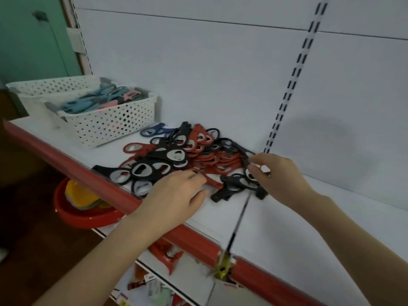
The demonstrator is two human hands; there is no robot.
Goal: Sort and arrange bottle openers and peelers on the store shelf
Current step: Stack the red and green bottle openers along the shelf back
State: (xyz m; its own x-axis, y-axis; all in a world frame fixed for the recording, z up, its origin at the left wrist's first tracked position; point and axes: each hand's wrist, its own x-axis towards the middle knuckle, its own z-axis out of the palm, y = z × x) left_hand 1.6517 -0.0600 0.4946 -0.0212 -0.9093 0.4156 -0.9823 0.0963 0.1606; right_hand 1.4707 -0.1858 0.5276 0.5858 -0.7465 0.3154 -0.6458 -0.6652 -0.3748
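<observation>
Red, black and blue bottle openers (176, 155) lie heaped on the shelf (309, 217) beside the basket (114, 127) of peelers (99, 102); your right hand (280, 177) fingers pinch a black opener (245, 161) off the heap's edge, presumably to sort it, while your left hand (174, 193) fingers curl onto a red opener (213, 181), whether gripping or only touching it being unclear.

no text, brand or number can be read anywhere in view; the small labels on the packets (138, 283) lying on the lower shelf (198, 281), near and left, are too blurred to make out.
</observation>
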